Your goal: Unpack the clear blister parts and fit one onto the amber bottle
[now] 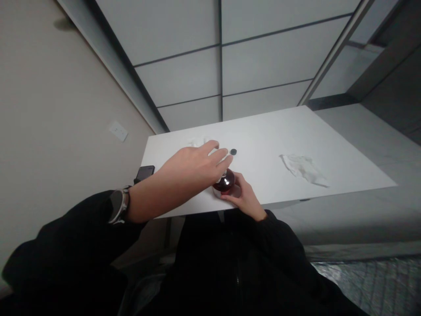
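Note:
A dark red, rounded bottle (226,181) stands near the table's front edge. My right hand (245,196) is wrapped around its right side, thumb in front. Above and just behind the bottle, my left hand (205,164) is curled palm down with fingers bent. Its thumb is hidden, and I cannot make out what its fingertips hold. Something pale shows at the bottle's top, partly covered by that hand. Beyond the fingers, a small dark round cap (233,152) lies on the white table (263,140).
A crumpled white tissue (304,169) lies on the right of the table. Another white tissue (196,142) shows partly behind my left hand. A dark phone-like device (145,171) sits at the left edge. A wall with a socket (119,131) is on the left; panelled doors (187,81) stand behind.

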`<state>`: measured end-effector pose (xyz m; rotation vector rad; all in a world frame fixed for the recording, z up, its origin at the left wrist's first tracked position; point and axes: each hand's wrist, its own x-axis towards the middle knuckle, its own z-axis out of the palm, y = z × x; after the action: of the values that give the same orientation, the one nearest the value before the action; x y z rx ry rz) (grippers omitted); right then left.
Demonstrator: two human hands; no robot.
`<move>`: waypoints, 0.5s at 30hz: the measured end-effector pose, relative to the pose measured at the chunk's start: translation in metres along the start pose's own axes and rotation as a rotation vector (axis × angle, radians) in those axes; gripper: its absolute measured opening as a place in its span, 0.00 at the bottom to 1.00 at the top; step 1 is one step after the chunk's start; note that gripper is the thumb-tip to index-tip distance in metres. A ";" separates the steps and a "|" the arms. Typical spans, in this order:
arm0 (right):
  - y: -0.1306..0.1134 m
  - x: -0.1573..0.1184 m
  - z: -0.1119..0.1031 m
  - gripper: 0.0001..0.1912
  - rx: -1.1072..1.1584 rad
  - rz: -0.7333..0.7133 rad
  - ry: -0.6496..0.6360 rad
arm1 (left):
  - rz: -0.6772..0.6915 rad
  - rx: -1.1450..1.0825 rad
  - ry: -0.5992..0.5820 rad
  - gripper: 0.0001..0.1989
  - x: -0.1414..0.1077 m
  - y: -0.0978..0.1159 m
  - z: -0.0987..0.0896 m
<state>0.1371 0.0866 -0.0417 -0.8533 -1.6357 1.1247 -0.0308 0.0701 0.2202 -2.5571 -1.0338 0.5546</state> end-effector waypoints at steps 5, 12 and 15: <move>0.000 0.000 -0.001 0.41 -0.013 0.000 -0.002 | 0.001 -0.002 -0.035 0.22 0.004 0.002 -0.002; -0.003 0.001 -0.001 0.40 -0.019 -0.011 0.003 | -0.023 -0.036 -0.028 0.19 0.007 0.005 -0.001; -0.003 0.001 0.000 0.39 -0.001 0.007 0.000 | 0.016 0.019 0.058 0.16 0.007 0.009 0.001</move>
<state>0.1370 0.0860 -0.0384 -0.8607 -1.6347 1.1285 -0.0212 0.0691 0.2139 -2.5511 -0.9851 0.4888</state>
